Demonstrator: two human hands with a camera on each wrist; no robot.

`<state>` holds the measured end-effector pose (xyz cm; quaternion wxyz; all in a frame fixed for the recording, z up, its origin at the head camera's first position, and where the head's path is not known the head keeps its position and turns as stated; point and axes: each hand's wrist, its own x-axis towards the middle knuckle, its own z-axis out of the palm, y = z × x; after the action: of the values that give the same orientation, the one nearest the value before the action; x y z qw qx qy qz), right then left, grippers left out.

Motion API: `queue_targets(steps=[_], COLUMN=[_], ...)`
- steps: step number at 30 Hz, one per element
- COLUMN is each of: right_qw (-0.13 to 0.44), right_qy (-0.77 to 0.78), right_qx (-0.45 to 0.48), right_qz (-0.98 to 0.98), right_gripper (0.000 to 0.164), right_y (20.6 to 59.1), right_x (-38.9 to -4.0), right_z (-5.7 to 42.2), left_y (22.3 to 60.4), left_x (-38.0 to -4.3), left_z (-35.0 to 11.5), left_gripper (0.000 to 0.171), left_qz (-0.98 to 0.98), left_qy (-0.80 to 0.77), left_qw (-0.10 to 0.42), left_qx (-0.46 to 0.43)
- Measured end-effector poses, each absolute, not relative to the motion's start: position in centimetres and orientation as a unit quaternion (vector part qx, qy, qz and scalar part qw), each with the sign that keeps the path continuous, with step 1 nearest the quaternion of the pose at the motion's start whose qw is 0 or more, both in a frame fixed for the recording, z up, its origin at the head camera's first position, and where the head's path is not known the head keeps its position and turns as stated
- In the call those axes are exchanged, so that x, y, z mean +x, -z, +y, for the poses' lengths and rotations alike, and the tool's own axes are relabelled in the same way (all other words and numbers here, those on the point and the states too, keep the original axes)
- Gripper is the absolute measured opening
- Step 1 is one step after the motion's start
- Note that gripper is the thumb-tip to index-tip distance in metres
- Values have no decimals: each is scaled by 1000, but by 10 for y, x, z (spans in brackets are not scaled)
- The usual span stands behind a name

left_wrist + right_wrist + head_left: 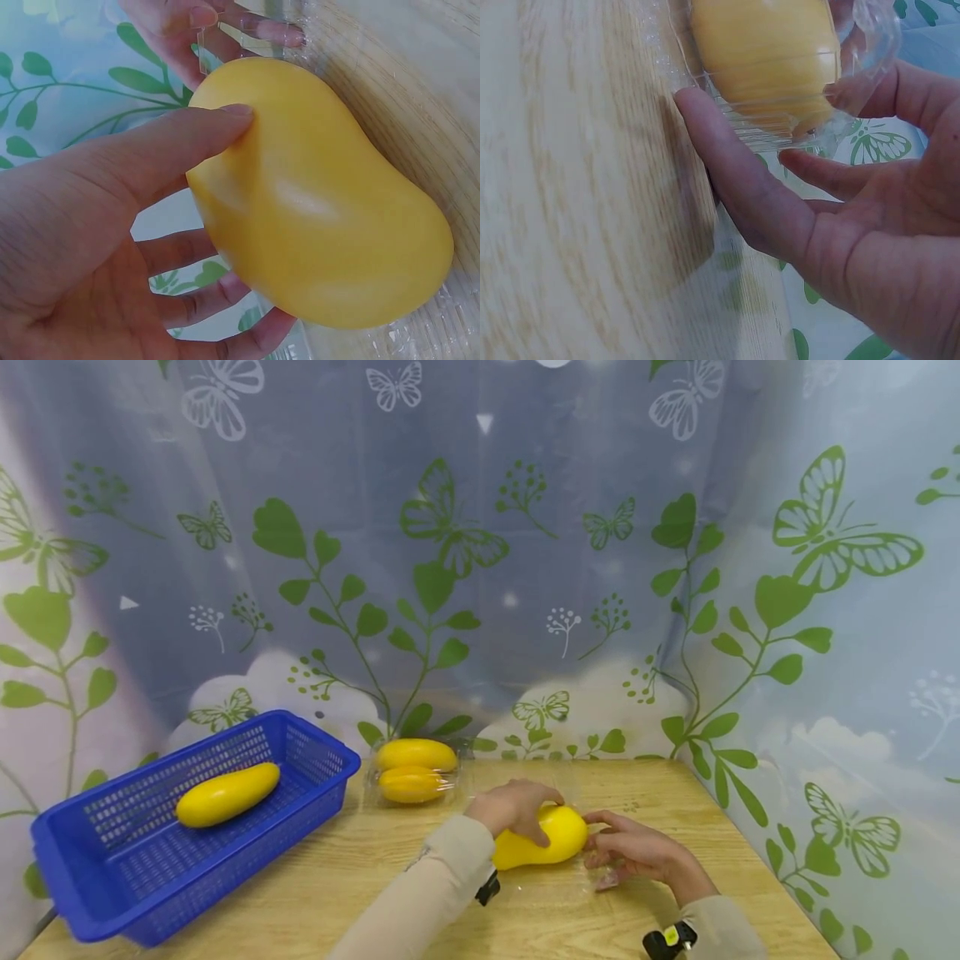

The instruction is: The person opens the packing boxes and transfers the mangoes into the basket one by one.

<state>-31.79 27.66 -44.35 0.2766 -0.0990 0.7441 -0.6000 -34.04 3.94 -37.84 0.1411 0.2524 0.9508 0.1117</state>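
A smooth yellow mango, one end broad and the other narrower, lies under my left hand at the front right of the table. In the left wrist view, my left thumb presses on top of the mango while the fingers curl round its far side. My right hand is at the broad end, holding a clear plastic container. Seen from the right wrist, its fingers stand round the wall of the clear plastic container, with the mango visible through the plastic.
A blue slatted basket stands at the left with one long yellow fruit inside. Near the back curtain, two yellow fruits sit in another clear plastic container. All rest on a wooden table.
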Motion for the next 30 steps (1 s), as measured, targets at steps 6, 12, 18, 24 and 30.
queue_targets(steps=[6, 12, 18, 24, 30], right_qw=[276, 280, 277, 277, 276], right_qy=[601, 605, 610, 608, 602], right_qx=[-99, -92, -91, -86, -94], right_qz=[744, 740, 737, 739, 744], right_gripper=[69, 64, 65, 68, 67], right_y=[442, 442, 441, 439, 440], right_x=[-316, -314, -314, -313, -313], right_z=[278, 277, 275, 275, 276], left_y=[378, 378, 378, 379, 382], left_x=[-338, -336, -337, -336, -336], left_z=[41, 40, 40, 42, 42], left_gripper=[64, 66, 65, 66, 66], left_qz=[948, 946, 945, 947, 949], left_qy=[-114, -114, -112, -110, -103], left_qw=[136, 136, 132, 133, 129], left_qx=[265, 272, 278, 273, 270])
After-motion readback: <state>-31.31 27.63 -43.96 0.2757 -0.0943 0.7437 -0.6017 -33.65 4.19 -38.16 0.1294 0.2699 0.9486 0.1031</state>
